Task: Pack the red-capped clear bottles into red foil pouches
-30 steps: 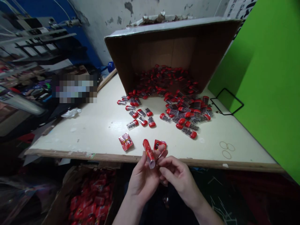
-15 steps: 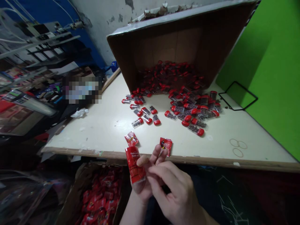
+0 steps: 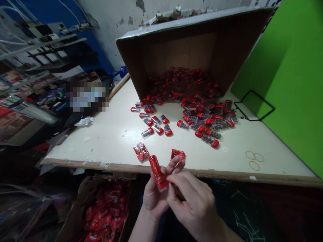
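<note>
Over the table's front edge, my left hand is closed round a red printed packet, glossy with pale lettering, held tilted with its top leaning left. My right hand is closed too, thumb and forefinger pinched at the packet's right edge. The exact grip there is partly hidden by the fingers. Just beyond lie a flat red sachet on the left and red sachets on the right, partly behind my left fingertips.
A cardboard box lies on its side, spilling small clear tubes with red caps and dark beads inside onto the white table. Below the edge stands a carton of red packets. Rubber bands and a black wire frame lie at right.
The red packet has turned and moved right toward my right fingers, showing a narrower face. My left fingers have curled in closer, and both hands have shifted slightly right.
</note>
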`<state>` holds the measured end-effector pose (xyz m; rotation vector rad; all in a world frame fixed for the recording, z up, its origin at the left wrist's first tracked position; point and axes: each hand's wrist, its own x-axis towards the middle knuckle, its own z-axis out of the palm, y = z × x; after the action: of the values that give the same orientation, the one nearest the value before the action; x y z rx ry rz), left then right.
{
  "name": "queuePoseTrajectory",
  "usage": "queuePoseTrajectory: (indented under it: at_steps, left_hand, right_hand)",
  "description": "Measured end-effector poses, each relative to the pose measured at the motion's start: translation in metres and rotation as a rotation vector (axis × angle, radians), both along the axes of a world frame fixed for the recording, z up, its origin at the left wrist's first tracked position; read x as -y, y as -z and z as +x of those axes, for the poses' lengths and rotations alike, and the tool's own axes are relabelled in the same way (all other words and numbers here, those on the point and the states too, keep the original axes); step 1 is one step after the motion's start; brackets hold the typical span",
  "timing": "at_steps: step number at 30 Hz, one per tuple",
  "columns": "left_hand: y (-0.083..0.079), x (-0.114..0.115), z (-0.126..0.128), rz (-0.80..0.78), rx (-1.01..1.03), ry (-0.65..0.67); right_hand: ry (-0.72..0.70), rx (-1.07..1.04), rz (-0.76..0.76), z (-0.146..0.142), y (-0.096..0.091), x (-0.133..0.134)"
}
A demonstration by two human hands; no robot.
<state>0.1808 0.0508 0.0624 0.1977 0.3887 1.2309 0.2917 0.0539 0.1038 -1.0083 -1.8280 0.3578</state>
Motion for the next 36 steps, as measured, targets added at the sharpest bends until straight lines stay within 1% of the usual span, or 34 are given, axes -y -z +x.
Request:
queuePoseTrajectory:
  at_steps: [3, 6, 9, 11, 13, 15, 17, 19, 21, 25, 27, 29, 32, 36]
  left_hand:
    - [-0.002, -0.003, 0.000, -0.060, -0.032, -0.040]
    - [-0.003, -0.009, -0.002, -0.151, -0.084, -0.127]
    - [-0.005, -0.013, -0.003, -0.155, -0.306, -0.183]
    - [-0.008, -0.011, -0.001, -0.117, -0.485, -0.163]
    - [-0.012, -0.008, 0.001, -0.069, -0.631, -0.106]
    - [-0.017, -0.005, 0.003, -0.006, -0.741, -0.002]
    - [-0.021, -0.004, 0.004, 0.055, -0.814, 0.104]
    - [-0.023, -0.005, 0.004, 0.080, -0.855, 0.166]
    - [-0.022, -0.006, 0.003, 0.049, -0.880, 0.163]
    - [-0.015, -0.004, -0.001, -0.099, -0.912, 0.039]
    - [-0.013, -0.002, -0.002, -0.116, -0.908, 0.027]
    - [-0.014, 0.001, 0.000, -0.087, -0.901, 0.044]
    - [-0.019, 0.004, 0.008, -0.041, -0.934, 0.032]
    - [-0.026, 0.007, 0.018, 0.014, -1.038, -0.036]
  right_hand:
    - [0.020, -0.075, -0.087, 0.003, 0.006, 0.003]
    - [0.000, -0.136, -0.235, 0.013, 0.019, 0.008]
    - [0.007, -0.219, -0.452, 0.029, 0.032, 0.008]
    - [0.032, -0.315, -0.585, 0.039, 0.034, 0.002]
    - [0.024, -0.393, -0.681, 0.045, 0.030, -0.008]
    - [-0.049, -0.422, -0.753, 0.048, 0.022, -0.020]
    - [-0.161, -0.406, -0.818, 0.047, 0.017, -0.032]
    - [-0.239, -0.390, -0.875, 0.044, 0.017, -0.039]
    - [-0.245, -0.463, -0.944, 0.041, 0.021, -0.041]
    - [-0.218, -0.866, -1.115, 0.041, 0.030, -0.039]
    - [-0.237, -1.019, -1.162, 0.043, 0.032, -0.038]
    - [-0.250, -1.100, -1.187, 0.045, 0.033, -0.037]
    - [-0.276, -1.153, -1.212, 0.046, 0.035, -0.038]
    - [-0.286, -1.220, -1.225, 0.045, 0.041, -0.037]
